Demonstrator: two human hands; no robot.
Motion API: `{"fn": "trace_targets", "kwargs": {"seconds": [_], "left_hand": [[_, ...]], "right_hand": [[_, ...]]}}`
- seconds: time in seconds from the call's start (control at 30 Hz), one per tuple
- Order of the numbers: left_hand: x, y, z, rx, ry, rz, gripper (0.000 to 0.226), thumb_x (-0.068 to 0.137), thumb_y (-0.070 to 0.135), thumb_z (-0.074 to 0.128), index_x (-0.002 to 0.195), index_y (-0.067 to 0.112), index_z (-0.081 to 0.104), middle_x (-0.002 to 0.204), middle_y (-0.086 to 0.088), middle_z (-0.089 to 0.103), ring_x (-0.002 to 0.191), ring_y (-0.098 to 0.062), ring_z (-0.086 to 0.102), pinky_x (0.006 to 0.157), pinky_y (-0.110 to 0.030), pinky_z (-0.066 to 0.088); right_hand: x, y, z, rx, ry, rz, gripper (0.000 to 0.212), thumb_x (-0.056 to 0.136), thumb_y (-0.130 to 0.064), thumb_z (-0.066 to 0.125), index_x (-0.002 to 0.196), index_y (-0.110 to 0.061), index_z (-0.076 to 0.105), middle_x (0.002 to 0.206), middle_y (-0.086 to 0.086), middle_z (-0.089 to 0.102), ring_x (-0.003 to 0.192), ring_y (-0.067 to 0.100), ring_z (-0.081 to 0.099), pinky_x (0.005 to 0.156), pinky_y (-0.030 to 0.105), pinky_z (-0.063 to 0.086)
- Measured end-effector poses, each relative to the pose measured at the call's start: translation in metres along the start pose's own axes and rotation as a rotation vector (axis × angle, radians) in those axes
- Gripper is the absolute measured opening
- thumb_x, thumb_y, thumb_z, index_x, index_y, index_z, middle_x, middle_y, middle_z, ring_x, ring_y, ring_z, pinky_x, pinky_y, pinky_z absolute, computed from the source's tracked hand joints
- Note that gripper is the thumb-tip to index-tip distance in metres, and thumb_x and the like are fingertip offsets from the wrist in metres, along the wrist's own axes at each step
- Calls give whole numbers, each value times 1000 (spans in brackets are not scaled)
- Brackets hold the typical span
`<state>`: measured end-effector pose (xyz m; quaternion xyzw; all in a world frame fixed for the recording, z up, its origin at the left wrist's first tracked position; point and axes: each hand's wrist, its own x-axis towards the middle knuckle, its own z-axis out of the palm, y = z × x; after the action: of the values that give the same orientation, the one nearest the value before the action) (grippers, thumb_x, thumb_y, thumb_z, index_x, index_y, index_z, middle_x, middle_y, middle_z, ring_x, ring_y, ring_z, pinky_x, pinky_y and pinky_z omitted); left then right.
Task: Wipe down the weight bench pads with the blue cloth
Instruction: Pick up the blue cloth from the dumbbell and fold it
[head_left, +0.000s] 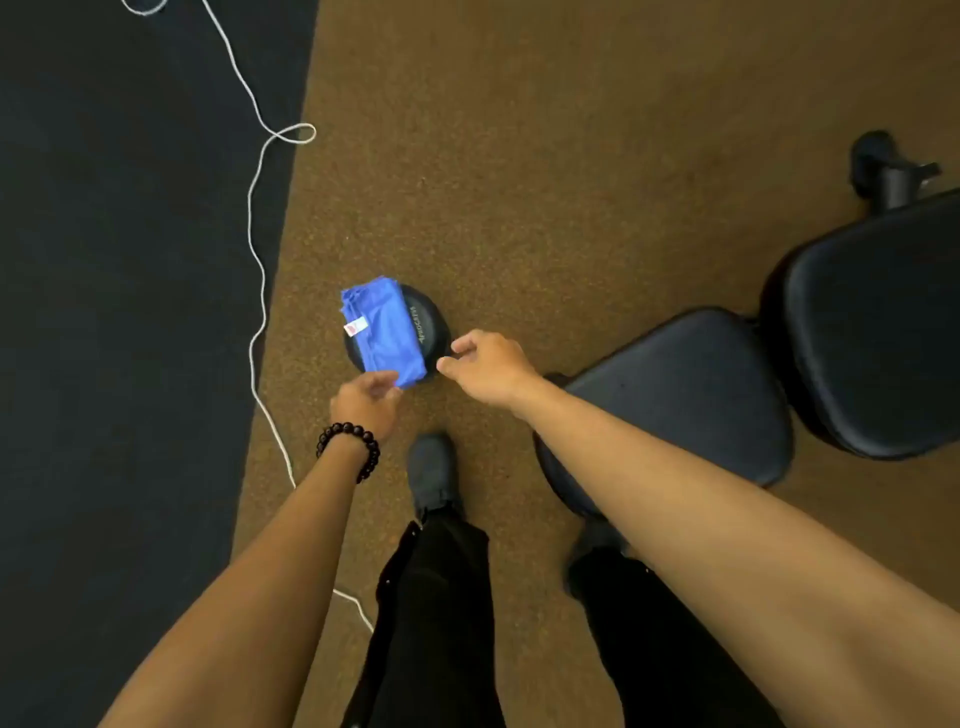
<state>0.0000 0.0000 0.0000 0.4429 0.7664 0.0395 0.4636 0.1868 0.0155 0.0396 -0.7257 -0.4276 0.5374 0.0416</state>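
A folded blue cloth (383, 330) with a small red-and-white tag lies on a round black weight plate (428, 325) on the brown floor. My left hand (366, 401), with a dark bead bracelet at the wrist, touches the cloth's near corner; whether its fingers pinch the cloth I cannot tell. My right hand (488, 366) hovers just right of the plate, fingers loosely apart, holding nothing. The bench's black seat pad (691, 395) and back pad (878, 322) stand to the right, beyond my right forearm.
A white cord (254, 218) snakes along the edge of a black floor mat (119, 291) on the left. A black bench foot (891, 171) stands at the upper right. My shoes and black trousers (436, 597) are below the plate.
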Motion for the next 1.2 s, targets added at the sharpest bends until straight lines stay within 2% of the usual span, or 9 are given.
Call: {"fn": "trace_targets", "kwargs": {"seconds": [0.17,0.27,0.43,0.63,0.73,0.87,0.97,1.1,1.2], "left_hand": [[64,-11,-5,-34,24,-23,28,93,19,69,120,21,74,112,-3,76,106,-17,69,98,-25,49],[92,-25,0,-60,15,-16,27,93,20,70,119,20,73,114,-3,75,100,-17,69,103,-34,53],[102,-33,8,-7,5,-1,32,94,19,68,125,20,73,119,2,75,105,-15,69,102,-26,48],[102,-30,9,16,-24,1,33,95,23,67,128,19,71,124,2,73,114,-16,68,105,-29,46],[102,-31,7,-28,-40,-10,34,94,24,68,128,19,71,125,2,72,116,-17,67,107,-32,48],[100,-25,-6,-100,12,2,30,94,19,70,124,16,73,119,-3,74,108,-18,68,103,-32,50],[93,-18,-22,-196,37,34,30,93,20,72,123,17,72,117,-5,75,100,-15,68,102,-37,54],[76,2,-40,-515,-173,-94,61,89,47,75,142,28,51,136,4,62,121,-16,62,100,-47,55],[56,24,-43,-654,-469,-219,66,87,73,59,138,30,57,139,-1,63,125,-20,62,100,-47,54]], "right_hand": [[68,-9,58,62,-43,189,63,93,-36,69,145,-4,51,148,15,54,137,32,49,108,35,43],[102,-6,85,102,-41,272,65,91,-31,70,146,-2,49,149,16,52,136,32,51,104,34,46],[128,5,114,63,5,318,43,84,-32,74,116,-4,73,118,15,72,106,31,68,69,26,41],[135,12,124,133,-15,384,43,69,-36,82,103,-10,78,104,9,77,98,28,73,75,33,58],[131,5,116,178,-5,383,41,65,-36,79,98,-12,79,99,7,76,95,27,72,73,30,55],[105,-28,94,316,10,295,15,69,-28,76,68,-18,64,87,8,71,86,27,68,72,37,54],[77,-53,66,322,19,194,14,72,-23,76,66,-17,66,84,4,73,81,20,67,74,36,56],[35,-73,18,341,64,69,10,74,-23,74,72,-15,69,65,-7,61,62,10,54,58,26,43],[7,-73,-12,320,113,6,8,77,-25,71,74,-20,65,65,-11,61,58,6,51,55,25,38]]}}
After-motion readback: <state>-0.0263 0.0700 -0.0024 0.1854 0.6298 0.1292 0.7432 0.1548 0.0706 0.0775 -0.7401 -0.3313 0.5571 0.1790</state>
